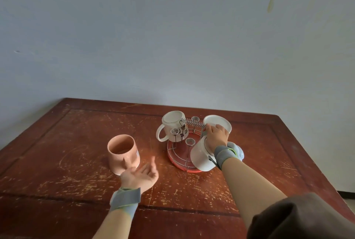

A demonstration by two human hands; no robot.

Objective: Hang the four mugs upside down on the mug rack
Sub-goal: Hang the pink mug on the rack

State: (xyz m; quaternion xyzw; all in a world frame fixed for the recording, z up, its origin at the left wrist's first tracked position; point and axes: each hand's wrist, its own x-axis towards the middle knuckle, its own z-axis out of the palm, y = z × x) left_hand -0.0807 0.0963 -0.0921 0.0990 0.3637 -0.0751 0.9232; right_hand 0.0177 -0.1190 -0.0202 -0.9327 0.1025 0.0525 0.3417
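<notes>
A red round mug rack [177,159] with wire pegs stands on the table. A white flowered mug [173,126] hangs upside down on its back left peg. A second white mug [218,122] sits inverted at the back right, and my right hand [217,136] rests on it, fingers curled over its rim. Another white mug [201,157] hangs tilted at the front right, under my wrist. A pink mug [123,153] stands upright on the table left of the rack. My left hand [142,174] hovers open, palm up, just right of the pink mug.
The worn wooden table [76,181] meets a pale wall behind it. A light blue object [239,151] peeks out behind my right wrist. Grey bands wrap both wrists. Free pegs [190,141] rise at the rack's middle.
</notes>
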